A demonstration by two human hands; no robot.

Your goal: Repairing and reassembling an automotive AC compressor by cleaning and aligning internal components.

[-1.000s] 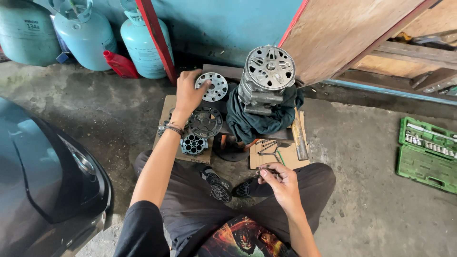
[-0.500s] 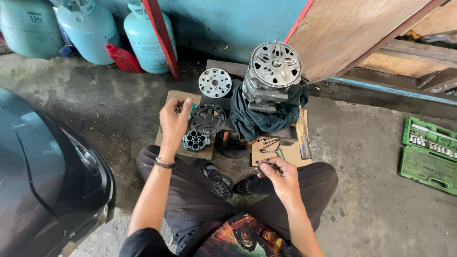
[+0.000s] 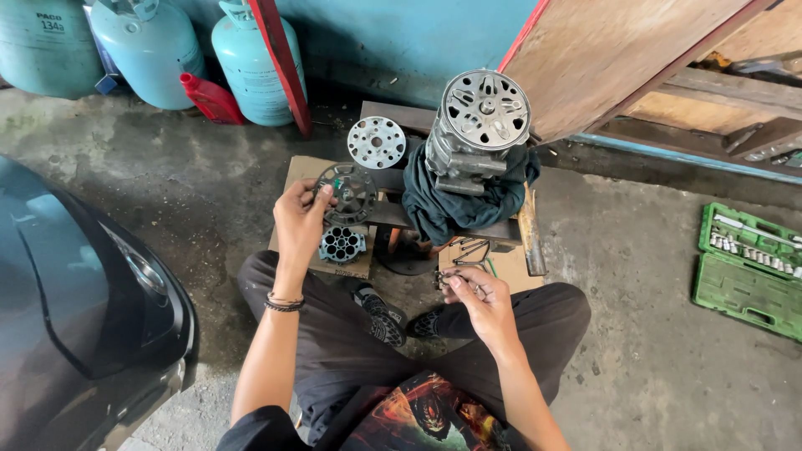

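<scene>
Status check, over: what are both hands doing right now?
Left hand grips dark round plate. Right hand pinches small metal part, too small to identify. Cylinder block lies below the plate; nothing in the way.

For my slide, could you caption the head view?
Seated person's left hand at a dark disc, right hand holding small metal parts.

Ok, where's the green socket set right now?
The socket set lies open on the concrete floor at the far right of the head view, beyond the person's right knee and apart from the cardboard.

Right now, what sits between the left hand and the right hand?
In the head view, between the left hand and right hand: a grey cylinder block with round bores, a dark round base, and the person's black shoes.
</scene>
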